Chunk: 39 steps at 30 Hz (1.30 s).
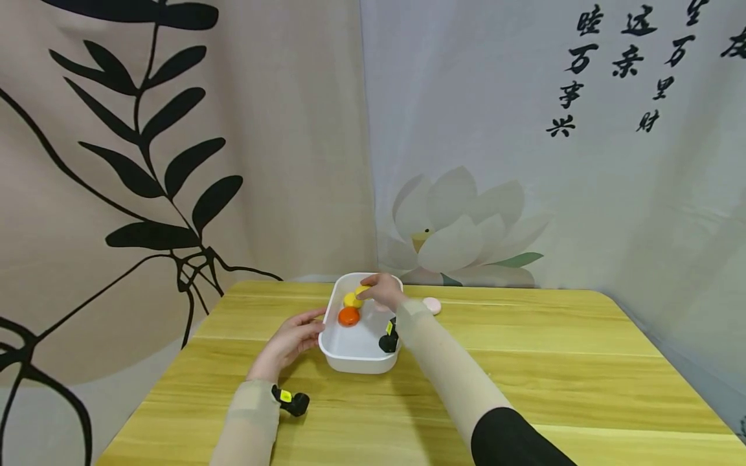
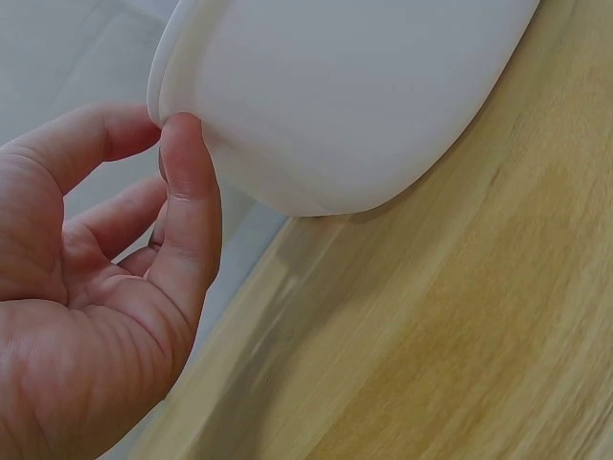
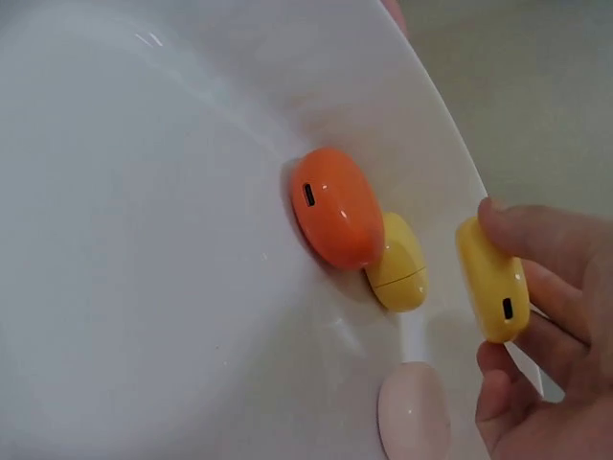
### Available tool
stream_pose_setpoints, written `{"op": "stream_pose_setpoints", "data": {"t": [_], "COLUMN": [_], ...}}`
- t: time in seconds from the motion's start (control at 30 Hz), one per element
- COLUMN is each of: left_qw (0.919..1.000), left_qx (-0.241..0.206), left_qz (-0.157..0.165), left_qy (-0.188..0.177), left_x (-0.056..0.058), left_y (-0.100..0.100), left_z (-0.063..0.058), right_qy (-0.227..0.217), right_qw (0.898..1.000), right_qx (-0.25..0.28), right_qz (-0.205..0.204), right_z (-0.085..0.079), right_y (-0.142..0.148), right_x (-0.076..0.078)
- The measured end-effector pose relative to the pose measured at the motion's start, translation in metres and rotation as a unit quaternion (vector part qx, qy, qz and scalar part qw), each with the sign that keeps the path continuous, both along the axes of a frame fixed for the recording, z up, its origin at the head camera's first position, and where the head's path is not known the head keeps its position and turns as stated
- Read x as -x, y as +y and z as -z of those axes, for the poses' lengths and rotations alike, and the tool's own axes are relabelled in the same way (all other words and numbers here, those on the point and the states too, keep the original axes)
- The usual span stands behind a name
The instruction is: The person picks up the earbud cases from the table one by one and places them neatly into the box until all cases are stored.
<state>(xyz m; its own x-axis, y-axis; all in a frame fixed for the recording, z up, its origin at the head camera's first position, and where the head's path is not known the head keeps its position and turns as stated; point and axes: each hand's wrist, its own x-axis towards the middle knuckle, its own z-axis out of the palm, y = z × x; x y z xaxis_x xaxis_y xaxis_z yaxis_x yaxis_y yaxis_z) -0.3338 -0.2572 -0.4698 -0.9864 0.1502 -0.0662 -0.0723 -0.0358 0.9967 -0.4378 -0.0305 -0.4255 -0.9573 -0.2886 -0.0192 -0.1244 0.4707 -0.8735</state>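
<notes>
In right-wrist view the right hand [image 3: 575, 383] pinches, at its ten o'clock, a yellow case [image 3: 488, 283] with another yellow case [image 3: 402, 268] at nine, an orange case [image 3: 340, 211] at ten and a pink case [image 3: 414, 412] at seven, the left hand [image 2: 96, 326] pinching the white tub [image 1: 357, 364] by its rim.

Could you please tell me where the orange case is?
In the head view, the orange case lies inside the tub, left of centre, beside a yellow case.

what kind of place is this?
Probably a staged indoor recording spot rather than a real workplace: a printed fabric backdrop hangs behind a wood-grain table, and the person wears small black devices at both wrists.
</notes>
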Motion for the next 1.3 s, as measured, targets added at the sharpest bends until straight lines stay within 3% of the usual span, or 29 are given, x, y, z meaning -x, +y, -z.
{"op": "stream_pose_setpoints", "data": {"t": [0.23,0.77,1.13,1.3], "left_qw": [1.0000,1.0000,1.0000,1.0000], "left_qx": [0.000,-0.002,-0.001,-0.001], "left_qz": [0.004,0.003,0.007,0.004], "left_qy": [0.000,-0.005,-0.004,-0.004], "left_x": [0.001,0.000,0.000,0.000], "left_y": [0.000,0.000,0.002,0.001], "left_z": [0.001,0.000,-0.002,-0.001], "right_qy": [-0.003,-0.043,0.005,0.022], "right_qw": [0.999,0.998,0.998,0.998], "right_qx": [-0.039,-0.042,0.006,0.024], "right_qz": [0.000,0.002,-0.060,-0.060], "right_z": [0.003,0.000,-0.025,-0.038], "right_y": [-0.003,-0.001,0.035,0.059], "right_x": [-0.001,-0.003,0.005,0.002]}}
